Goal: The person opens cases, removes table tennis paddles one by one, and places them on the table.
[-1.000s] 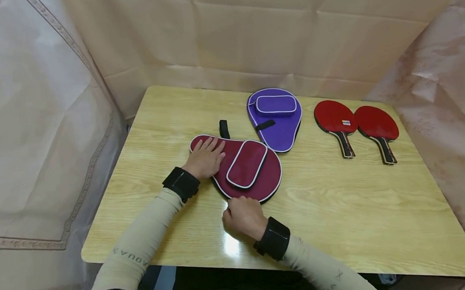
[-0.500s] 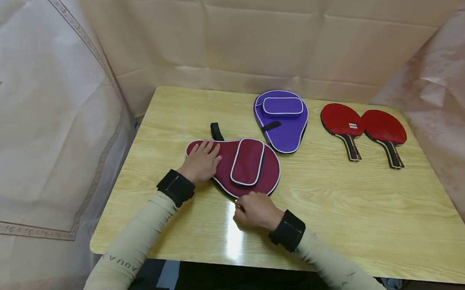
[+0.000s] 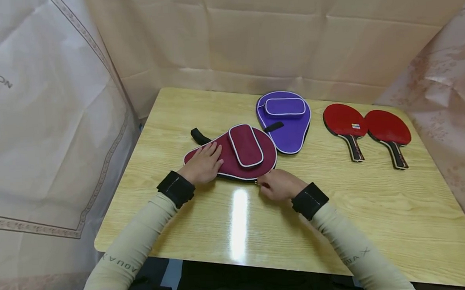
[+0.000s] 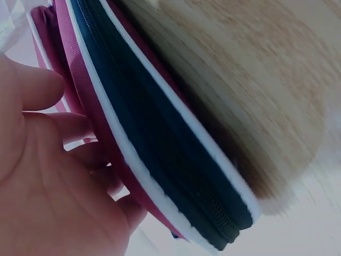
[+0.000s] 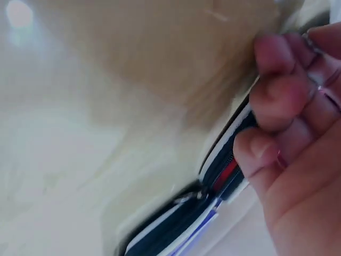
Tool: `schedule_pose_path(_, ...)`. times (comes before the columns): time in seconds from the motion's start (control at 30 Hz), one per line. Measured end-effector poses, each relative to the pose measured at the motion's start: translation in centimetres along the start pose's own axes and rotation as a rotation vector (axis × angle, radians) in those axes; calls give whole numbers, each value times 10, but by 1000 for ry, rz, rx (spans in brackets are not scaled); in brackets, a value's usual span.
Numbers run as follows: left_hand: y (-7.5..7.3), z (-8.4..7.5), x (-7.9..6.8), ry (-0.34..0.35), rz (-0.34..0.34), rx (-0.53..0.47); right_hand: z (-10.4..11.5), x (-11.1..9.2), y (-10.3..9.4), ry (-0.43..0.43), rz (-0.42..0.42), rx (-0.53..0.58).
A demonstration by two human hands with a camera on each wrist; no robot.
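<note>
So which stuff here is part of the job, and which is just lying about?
In the job:
- maroon case, left hand resting on it
- zipper pull, at the right hand's fingertips

Apparently just lying about (no hand on them):
- purple case
- red paddle with sticker
- plain red paddle

On my head feed, the left hand (image 3: 203, 164) masks part of the case (image 3: 226, 159) at nine o'clock; the right hand (image 3: 279, 184) hides most of a zip pull (image 3: 256, 182) at five. Its fingers (image 5: 279, 101) blur up close, and my left wrist view crops the case at eleven.
</note>
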State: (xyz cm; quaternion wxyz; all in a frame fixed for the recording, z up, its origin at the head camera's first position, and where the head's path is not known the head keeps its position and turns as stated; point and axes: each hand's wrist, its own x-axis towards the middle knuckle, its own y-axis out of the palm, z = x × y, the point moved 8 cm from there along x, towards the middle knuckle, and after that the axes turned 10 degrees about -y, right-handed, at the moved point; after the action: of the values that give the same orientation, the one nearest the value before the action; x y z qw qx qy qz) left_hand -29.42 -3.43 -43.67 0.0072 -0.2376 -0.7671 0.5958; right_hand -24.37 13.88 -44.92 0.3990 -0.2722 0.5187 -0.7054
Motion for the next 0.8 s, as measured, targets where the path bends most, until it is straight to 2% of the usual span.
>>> schedule_pose_path(0.23,1,-6,5,44,-22,3,-27,-8,-9,220,-11,-76)
schedule_pose_path(0.4,3,-3,7,42,-33,-17,-37,-6,-11,325,-41,-91)
schedule_pose_path(0.57,8,-1,9,33,-7,-44,-33,0,-6,339,-41,-81)
schedule_pose_path(0.67,10,-1,11,20,2,-43,-19,8,-4,300,-51,-75)
schedule_pose_path(0.8,11,-1,13,13,-2,-30,4,30,2,277,-31,-74)
